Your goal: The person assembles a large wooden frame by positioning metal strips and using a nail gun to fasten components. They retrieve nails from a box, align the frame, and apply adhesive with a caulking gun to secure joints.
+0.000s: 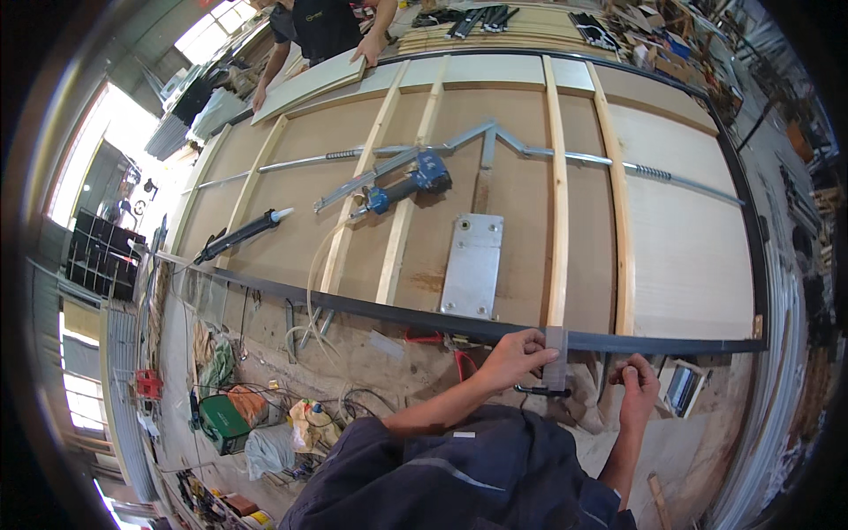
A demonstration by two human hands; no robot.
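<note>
My left hand [519,360] is closed, pinching a flat, greyish, see-through strip [556,360] upright by the near black edge of a large framed panel [671,343]. To its right, my right hand [638,385] is raised with curled fingers; whatever they hold, if anything, is too small to make out. Beyond my hands, a silver metal plate [473,269] lies inside the panel between wooden slats [558,194]. A blue pneumatic nail gun [406,187] rests across the slats, its pale hose hanging over the near edge. Farther left lies a black caulking gun [243,237].
Across the panel, a co-worker [329,31] grips pale boards [309,87]. Metal rods with springs [652,172] span the panel. Below its near edge are a green machine [224,424], cables, bags and a small framed box [682,389] on the floor.
</note>
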